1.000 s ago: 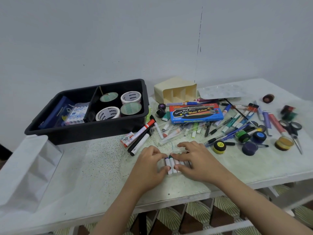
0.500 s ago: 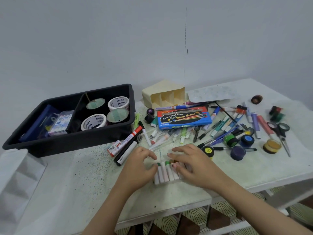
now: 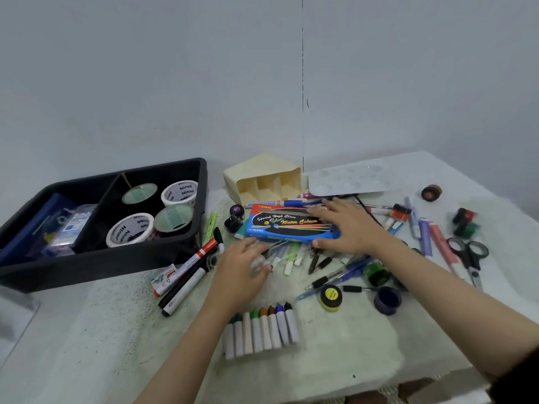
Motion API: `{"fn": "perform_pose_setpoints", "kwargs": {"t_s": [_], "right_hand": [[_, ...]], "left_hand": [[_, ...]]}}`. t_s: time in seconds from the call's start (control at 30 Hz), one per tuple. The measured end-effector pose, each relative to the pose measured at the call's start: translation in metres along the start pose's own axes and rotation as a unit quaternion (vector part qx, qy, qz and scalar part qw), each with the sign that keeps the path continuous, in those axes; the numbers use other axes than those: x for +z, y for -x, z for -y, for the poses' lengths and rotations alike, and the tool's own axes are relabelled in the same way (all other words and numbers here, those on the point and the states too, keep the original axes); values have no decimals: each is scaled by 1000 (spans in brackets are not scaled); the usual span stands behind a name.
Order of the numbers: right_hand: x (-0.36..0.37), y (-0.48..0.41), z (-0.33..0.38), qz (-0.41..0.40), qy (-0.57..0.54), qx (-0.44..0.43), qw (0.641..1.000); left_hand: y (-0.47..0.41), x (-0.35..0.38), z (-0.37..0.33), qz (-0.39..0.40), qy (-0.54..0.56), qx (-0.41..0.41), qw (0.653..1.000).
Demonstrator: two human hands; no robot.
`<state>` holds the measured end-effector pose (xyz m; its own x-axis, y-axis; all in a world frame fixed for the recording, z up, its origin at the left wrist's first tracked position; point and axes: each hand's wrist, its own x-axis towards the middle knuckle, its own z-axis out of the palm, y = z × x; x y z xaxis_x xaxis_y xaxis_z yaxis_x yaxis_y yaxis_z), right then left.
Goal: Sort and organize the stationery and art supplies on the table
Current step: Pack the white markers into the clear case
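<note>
Several white-wrapped crayons [image 3: 262,328] with coloured tips lie side by side in a neat row near the table's front edge, and neither hand touches them. My right hand [image 3: 350,228] rests on the right end of the blue water colour box [image 3: 285,225], fingers on top and thumb against its near edge. My left hand [image 3: 242,272] is blurred, its fingertips at a clear plastic case [image 3: 277,252] of pens just in front of that box. Whether it grips the case is unclear.
A black divided tray [image 3: 87,269] at the left holds tape rolls [image 3: 129,233]. Behind the box are a cream organiser [image 3: 262,176] lying on its side and a white palette [image 3: 350,182]. Markers [image 3: 186,275], paint pots [image 3: 331,297], pens and scissors [image 3: 469,255] lie scattered around.
Both hands have left the row of crayons and moved away from me. The right hand is now on the water colour box, the left at the clear case.
</note>
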<state>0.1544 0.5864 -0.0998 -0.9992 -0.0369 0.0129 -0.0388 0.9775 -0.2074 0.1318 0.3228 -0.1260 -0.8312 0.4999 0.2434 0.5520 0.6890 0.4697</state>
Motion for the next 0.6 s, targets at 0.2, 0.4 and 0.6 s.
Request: {"fn": "perform_pose_setpoints", "kwargs": {"t_s": [0.2, 0.4, 0.6], "right_hand": [[0, -7, -15, -57, -62, -32, 996], [-23, 9, -60, -232, -97, -1, 968], [-42, 25, -138, -266, 10, 267, 926]], "left_hand": [[-8, 2, 1, -31, 21, -8, 999], [-27, 10, -7, -51, 24, -18, 998], [-60, 28, -33, -70, 26, 7, 997]]}}
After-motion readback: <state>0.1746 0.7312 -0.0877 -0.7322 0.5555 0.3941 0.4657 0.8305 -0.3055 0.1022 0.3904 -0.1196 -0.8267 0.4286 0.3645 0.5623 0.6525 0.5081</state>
